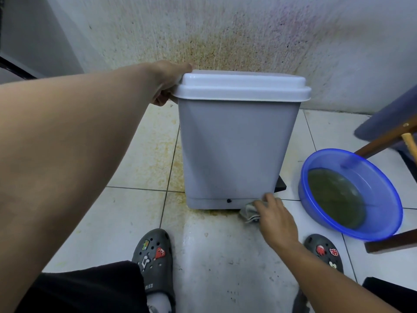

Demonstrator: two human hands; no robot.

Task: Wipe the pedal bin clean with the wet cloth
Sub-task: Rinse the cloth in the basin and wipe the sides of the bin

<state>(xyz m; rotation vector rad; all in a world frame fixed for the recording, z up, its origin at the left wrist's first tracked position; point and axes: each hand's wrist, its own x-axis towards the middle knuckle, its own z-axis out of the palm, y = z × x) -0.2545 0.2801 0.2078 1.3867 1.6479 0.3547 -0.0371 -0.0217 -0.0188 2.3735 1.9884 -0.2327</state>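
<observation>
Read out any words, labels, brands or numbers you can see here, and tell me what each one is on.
Strap of the left clog: raised lettering, too small and blurred to read.
Charms on the left clog and the right clog: pictures only, no legible words.
No text shows on the pedal bin, the wet cloth or the blue basin.

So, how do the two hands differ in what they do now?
The left hand holds the pedal bin at the corner of its lid, up high; the right hand is low, at the bin's bottom corner. The left hand has no cloth; the right hand holds the wet cloth at the bin's base. Both touch the bin.
</observation>
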